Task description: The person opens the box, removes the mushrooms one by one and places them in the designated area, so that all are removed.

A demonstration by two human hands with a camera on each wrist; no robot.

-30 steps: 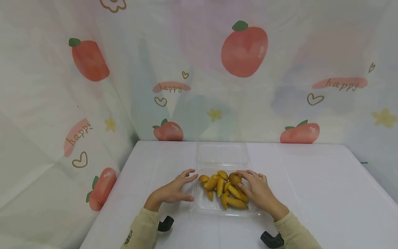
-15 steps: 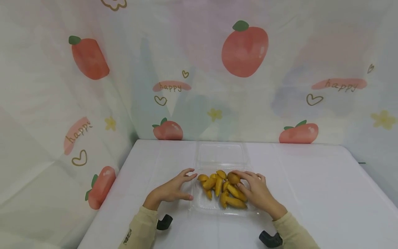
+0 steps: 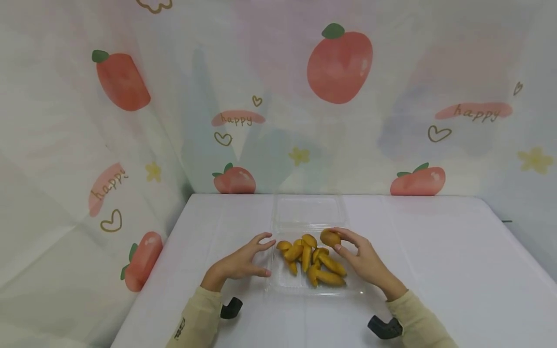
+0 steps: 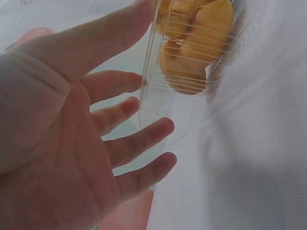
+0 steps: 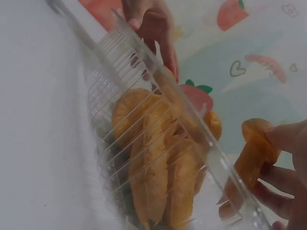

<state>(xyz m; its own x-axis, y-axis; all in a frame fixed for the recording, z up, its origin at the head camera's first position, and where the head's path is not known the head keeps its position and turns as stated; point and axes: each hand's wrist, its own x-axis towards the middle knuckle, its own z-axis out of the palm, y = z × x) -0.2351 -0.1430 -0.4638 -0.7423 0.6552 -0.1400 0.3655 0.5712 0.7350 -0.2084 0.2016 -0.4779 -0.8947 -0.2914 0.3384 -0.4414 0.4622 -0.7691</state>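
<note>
The left hand [image 3: 238, 262], fingers spread and holding nothing, is beside a clear, rectangular plastic container [image 3: 281, 279] of yellow-brown mushrooms [image 3: 306, 257]. Over its far right part, the right hand [image 3: 365, 258] pinches another yellow-brown, round-capped mushroom [image 3: 329, 239] — stem [image 5: 247, 165] slanting down-left from the cap [image 5: 258, 130] in the right wrist view, its end dim behind the container — while the head view hides the stem.

Your sleeves [image 3: 425, 324] are beige, the left with a black mark [image 3: 180, 328]; your mushrooms [image 3: 330, 279] golden-brown, the clamshell box [image 3: 310, 211] clear, the tablecloth [image 3: 439, 261] white, the backdrop [image 3: 365, 169] pastel with red fruits [image 3: 339, 70] and yellow flowers [image 3: 536, 160].
</note>
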